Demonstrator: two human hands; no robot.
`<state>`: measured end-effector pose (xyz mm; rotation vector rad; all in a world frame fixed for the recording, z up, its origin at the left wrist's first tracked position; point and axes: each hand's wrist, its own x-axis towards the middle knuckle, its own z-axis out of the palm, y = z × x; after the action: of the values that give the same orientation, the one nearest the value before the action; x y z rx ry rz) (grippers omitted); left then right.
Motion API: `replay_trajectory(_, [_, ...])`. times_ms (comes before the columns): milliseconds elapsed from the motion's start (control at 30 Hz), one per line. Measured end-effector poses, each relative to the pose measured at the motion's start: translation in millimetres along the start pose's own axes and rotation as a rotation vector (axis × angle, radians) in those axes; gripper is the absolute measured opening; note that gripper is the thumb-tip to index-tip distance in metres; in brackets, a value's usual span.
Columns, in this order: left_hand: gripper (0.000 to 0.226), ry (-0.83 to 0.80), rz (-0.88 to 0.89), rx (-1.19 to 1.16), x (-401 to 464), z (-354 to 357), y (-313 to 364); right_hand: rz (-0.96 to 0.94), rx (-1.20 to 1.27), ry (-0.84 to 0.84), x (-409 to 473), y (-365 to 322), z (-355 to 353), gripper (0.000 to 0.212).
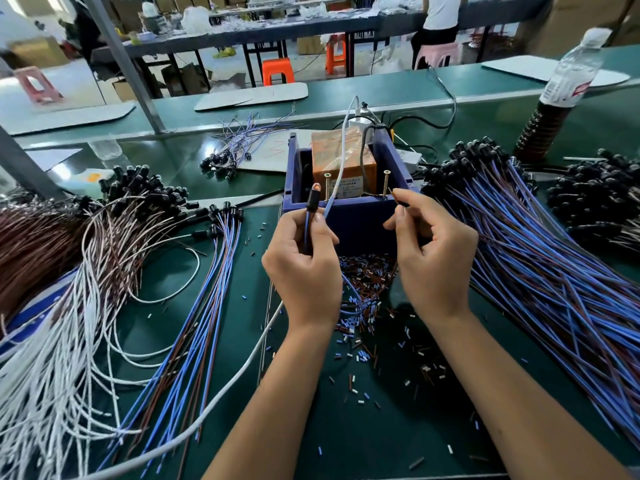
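Green tabletop point(381, 431) looks smooth with a faint sheen, slick plastic-sheathed wires point(554, 278) heaped at its right edge, woven-looking white cords point(52, 375) at the left. Matt blue plastic box point(349, 216) mid-tabletop, shiny brass-coloured metal screws point(327, 186) on it, glossy clear film over the orange block point(341, 157). The lamp point(313, 199) is black plastic on a smooth blue lead point(307, 233).

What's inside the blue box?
An orange-wrapped block sits in the blue box, a white cable across it, a dark cable beside it. Two screws stand at its front wall. The floor and the block's lower part are hidden behind that wall.
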<state>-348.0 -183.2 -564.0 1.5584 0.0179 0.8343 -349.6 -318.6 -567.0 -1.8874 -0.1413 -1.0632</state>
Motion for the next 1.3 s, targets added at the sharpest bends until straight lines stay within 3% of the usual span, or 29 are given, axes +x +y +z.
replay_trajectory(133, [0.021,0.061,-0.027,0.005,1.3,0.3,0.4,0.006,-0.002,0.005,0.2,1.7,1.9,0.022])
replay_trajectory(500, [0.025,0.013,-0.027,0.042,2.1,-0.2,-0.4,-0.035,-0.044,-0.013,-0.7,2.5,2.4,0.022])
replay_trajectory(733, [0.017,0.140,0.102,0.035,-0.1,-5.4,9.3,0.024,0.076,-0.005,-4.9,2.2,-4.0,0.021])
replay_trajectory(967, [0.017,-0.093,0.037,-0.118,-21.0,35.6,48.6,0.245,0.149,0.114,4.2,8.9,-44.6,0.020])
replay_trajectory(1100, [0.014,-0.335,-0.016,-0.090,-32.4,88.5,81.7,0.415,0.138,0.337,31.7,23.6,-109.3,0.021])
replay_trajectory(1200, [0.019,-0.436,-0.138,-0.132,-35.4,122.5,102.1,0.149,-0.207,0.507,47.9,18.2,-156.9,0.029])
replay_trajectory(1300, [0.027,-0.525,-0.433,-0.302,-33.3,151.5,121.5,-0.167,-0.390,0.290,49.3,8.1,-177.1,0.034])
